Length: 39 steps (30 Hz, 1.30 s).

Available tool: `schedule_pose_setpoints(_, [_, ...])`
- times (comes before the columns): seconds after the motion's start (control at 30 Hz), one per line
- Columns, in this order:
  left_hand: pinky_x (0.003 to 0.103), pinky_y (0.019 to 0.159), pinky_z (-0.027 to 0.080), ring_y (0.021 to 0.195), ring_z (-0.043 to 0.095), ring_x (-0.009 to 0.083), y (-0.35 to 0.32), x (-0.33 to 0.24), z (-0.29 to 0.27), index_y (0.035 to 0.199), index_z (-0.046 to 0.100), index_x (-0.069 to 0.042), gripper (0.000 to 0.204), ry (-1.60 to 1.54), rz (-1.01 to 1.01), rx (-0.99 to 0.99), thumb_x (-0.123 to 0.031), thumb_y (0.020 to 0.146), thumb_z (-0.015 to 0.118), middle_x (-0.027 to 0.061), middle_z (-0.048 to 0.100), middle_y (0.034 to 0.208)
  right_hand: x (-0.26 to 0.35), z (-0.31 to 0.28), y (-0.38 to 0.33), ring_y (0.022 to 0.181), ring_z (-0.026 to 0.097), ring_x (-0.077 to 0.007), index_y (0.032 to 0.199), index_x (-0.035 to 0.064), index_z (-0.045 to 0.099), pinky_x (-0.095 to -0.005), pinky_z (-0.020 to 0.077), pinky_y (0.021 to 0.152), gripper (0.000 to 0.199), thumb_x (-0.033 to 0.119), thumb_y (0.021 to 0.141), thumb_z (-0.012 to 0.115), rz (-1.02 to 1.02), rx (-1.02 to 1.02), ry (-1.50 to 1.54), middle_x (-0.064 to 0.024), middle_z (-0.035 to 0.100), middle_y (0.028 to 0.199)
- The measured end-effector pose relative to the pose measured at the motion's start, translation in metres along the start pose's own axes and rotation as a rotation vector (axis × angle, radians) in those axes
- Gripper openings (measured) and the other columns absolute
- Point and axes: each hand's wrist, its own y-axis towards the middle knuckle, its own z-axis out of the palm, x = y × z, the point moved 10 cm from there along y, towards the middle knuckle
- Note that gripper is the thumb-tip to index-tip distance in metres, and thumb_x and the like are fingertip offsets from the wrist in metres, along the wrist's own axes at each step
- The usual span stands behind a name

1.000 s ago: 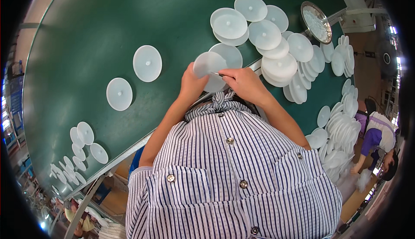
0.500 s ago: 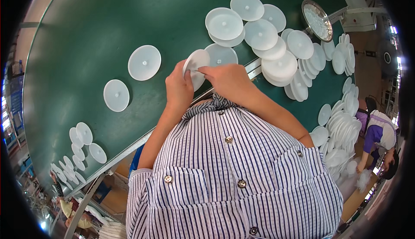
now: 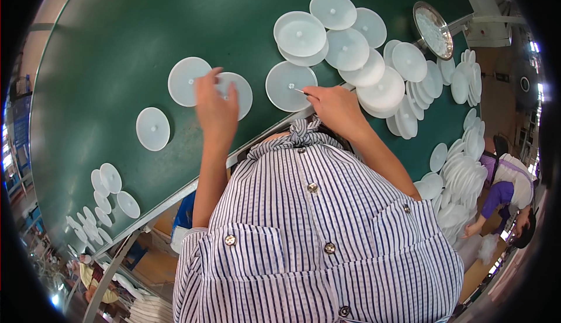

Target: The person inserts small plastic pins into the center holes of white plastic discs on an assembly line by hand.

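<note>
**Handling white discs on a green worktop**

Reaching up at centre frame, the left hand [image 3: 215, 108] has its fingers curled onto a white disc [image 3: 235, 92] lying flat on the green worktop [image 3: 117, 42]; the palm hides much of that disc. Another disc [image 3: 188, 81] lies just beside it to the left, their rims touching or overlapping, and a lone disc [image 3: 152, 128] sits apart at lower left.

Right of centre, the right hand [image 3: 336, 106] pinches a thin pin-like tool [image 3: 298, 91], its tip over the middle of a third disc [image 3: 290, 85]. Whether the tip touches cannot be told.

Crowding the upper right is a heap [image 3: 350, 48] of overlapping discs, pressing close to the right hand. A round metal dish [image 3: 433, 30] stands beyond it. More discs [image 3: 461, 177] trail down the right edge, and a small group [image 3: 108, 188] lies at lower left. The striped shirt [image 3: 315, 241] fills the lower frame, covering the near worktop edge. Another person [image 3: 505, 191] bends at far right.
</note>
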Motion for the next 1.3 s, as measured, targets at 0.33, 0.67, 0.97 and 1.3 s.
schedule_pose_setpoints(0.33, [0.032,0.06,0.045,0.061,0.054,0.0221,-0.03,0.03,0.107,0.106,0.053,0.005,0.04,-0.352,-0.312,0.434,-0.006,0.069,0.064,0.0132,0.057,0.077,0.013,0.017,0.013,0.071,0.06,-0.0309,0.099,0.0129,0.063,-0.0409,0.0467,0.062,0.022,0.019,0.081,0.052,-0.037,0.057,-0.092,-0.0129,0.063,0.079])
schedule_pose_setpoints(0.67, [0.034,0.07,0.045,0.078,0.058,0.0273,-0.06,0.031,0.112,0.104,0.055,0.003,0.033,-1.159,-0.627,0.478,-0.004,0.072,0.048,0.0178,0.058,0.08,0.03,0.023,0.015,0.078,0.061,-0.0302,0.098,0.0035,0.063,-0.0348,0.0469,0.07,0.026,0.017,0.078,0.052,-0.166,0.175,0.489,-0.0173,0.063,0.088])
schedule_pose_setpoints(0.97, [0.041,0.081,0.042,0.091,0.052,0.0385,-0.049,-0.003,0.019,0.107,0.05,0.001,0.035,-0.385,-0.083,0.036,0.004,0.072,0.049,0.0207,0.053,0.099,0.097,0.008,0.013,0.066,0.059,-0.0309,0.097,0.0137,0.064,-0.0385,0.046,0.057,0.021,0.02,0.078,0.057,-0.385,0.068,-0.001,-0.0109,0.063,0.075])
schedule_pose_setpoints(1.3, [0.033,0.06,0.052,0.083,0.06,0.0261,-0.21,0.325,-0.19,0.109,0.05,0.006,0.042,-0.309,-0.946,-0.675,-0.01,0.071,0.061,0.0178,0.054,0.104,0.037,-0.024,0.058,0.07,0.059,-0.0309,0.097,0.0159,0.064,-0.0408,0.0459,0.06,0.02,0.022,0.082,0.051,-0.247,-0.109,0.007,-0.0116,0.063,0.076])
